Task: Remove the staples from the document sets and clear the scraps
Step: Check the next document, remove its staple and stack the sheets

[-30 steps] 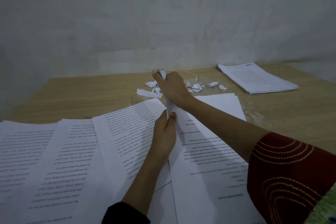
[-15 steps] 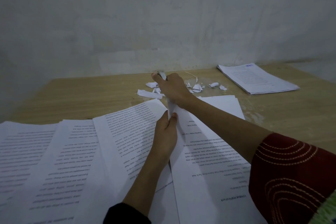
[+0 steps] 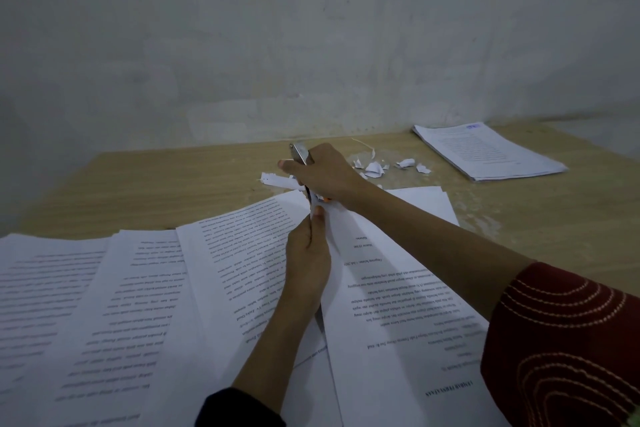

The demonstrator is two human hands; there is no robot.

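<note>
A printed document set [image 3: 391, 295] lies in front of me with its far corner lifted. My left hand [image 3: 308, 253] pinches that corner between thumb and fingers. My right hand [image 3: 325, 173] grips a metal stapler-like tool [image 3: 300, 155], silver at the top with a bit of orange near its lower end, whose lower tip meets the pinched corner. Torn white paper scraps [image 3: 374, 168] lie on the wooden table [image 3: 173, 184] just beyond my hands, and a longer torn strip [image 3: 277, 180] lies to their left. The staple itself is too small to see.
Several printed sheets [image 3: 104, 305] fan out over the near left of the table. A neat stack of documents [image 3: 485, 152] sits at the far right. A grey wall [image 3: 311, 45] rises behind the table's back edge.
My right hand has tilted the tool so its lower tip now shows at the paper corner. My left hand keeps its pinch on the corner. The papers have barely shifted.
</note>
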